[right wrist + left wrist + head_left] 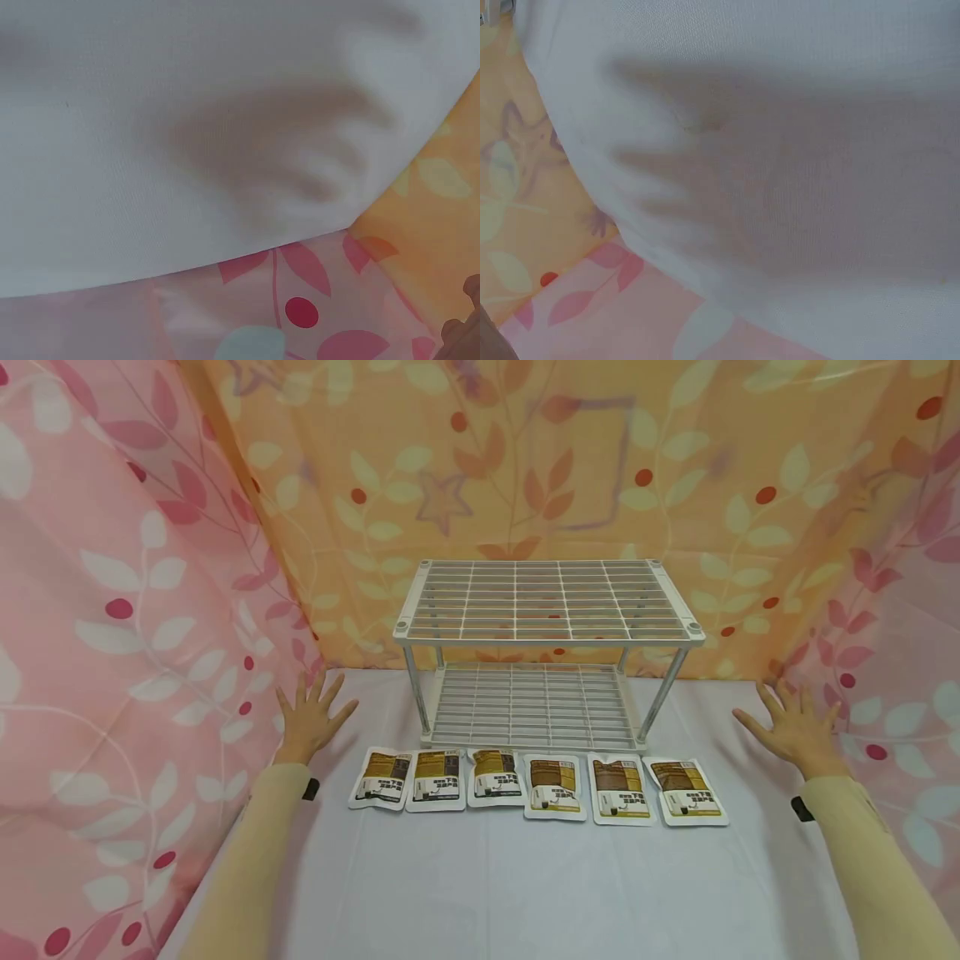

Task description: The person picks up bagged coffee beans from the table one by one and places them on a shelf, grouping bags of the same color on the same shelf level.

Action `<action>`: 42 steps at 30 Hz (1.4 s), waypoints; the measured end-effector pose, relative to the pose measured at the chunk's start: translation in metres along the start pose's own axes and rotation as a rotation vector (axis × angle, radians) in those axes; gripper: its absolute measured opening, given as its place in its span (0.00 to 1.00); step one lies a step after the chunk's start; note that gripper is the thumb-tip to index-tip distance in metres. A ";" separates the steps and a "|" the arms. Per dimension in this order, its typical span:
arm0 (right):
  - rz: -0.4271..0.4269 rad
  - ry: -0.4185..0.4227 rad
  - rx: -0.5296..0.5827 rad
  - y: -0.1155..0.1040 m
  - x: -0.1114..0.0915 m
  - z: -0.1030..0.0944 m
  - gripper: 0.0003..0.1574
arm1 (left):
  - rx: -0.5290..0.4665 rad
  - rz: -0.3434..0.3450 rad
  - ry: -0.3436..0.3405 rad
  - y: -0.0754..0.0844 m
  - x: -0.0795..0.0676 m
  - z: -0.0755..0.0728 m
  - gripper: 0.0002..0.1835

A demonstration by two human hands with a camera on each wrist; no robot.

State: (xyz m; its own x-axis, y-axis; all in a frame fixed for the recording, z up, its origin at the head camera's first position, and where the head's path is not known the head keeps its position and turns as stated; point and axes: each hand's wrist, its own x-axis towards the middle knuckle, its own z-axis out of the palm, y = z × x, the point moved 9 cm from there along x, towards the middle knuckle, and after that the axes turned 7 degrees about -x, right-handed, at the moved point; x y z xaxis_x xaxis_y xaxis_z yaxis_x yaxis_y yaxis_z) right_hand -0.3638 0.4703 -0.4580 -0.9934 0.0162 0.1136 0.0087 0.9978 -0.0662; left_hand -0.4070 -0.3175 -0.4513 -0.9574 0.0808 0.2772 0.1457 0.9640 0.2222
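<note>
Fingers spread, my left hand [309, 720] hovers over the left side of the table, holding nothing. On the far right, my right hand [798, 732] is likewise spread and holds nothing. Between them, several flat white-edged pouches with brown and yellow print lie in a row, from the leftmost pouch [381, 779] to the rightmost pouch [686, 792]. Directly behind the row stands a white two-tier rack [551, 642] with slatted shelves and grey legs. In the wrist views, each hand's shadow falls on the white cloth, and only a bit of the hand shows at a lower corner.
A white cloth [480, 885] covers the table. Pink leaf-patterned curtains hang at the left [112, 652] and right, and a yellow-orange curtain [315, 485] closes off the back, just behind the rack.
</note>
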 end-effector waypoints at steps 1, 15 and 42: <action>0.003 0.000 0.004 0.001 -0.001 0.001 0.53 | -0.003 -0.002 0.000 0.000 0.000 0.000 0.38; 0.035 -0.011 0.061 0.004 -0.011 0.006 0.52 | -0.060 -0.018 0.009 -0.002 -0.011 0.001 0.37; 0.042 0.220 0.313 -0.041 -0.036 0.003 0.49 | -0.215 -0.009 0.102 0.023 -0.036 -0.005 0.37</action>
State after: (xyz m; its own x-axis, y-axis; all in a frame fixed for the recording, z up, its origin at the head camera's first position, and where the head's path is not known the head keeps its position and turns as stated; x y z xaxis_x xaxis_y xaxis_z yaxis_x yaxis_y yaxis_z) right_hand -0.3292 0.4290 -0.4625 -0.9443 0.1043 0.3120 -0.0202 0.9282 -0.3714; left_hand -0.3682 -0.2993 -0.4513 -0.9302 0.0360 0.3653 0.1978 0.8875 0.4162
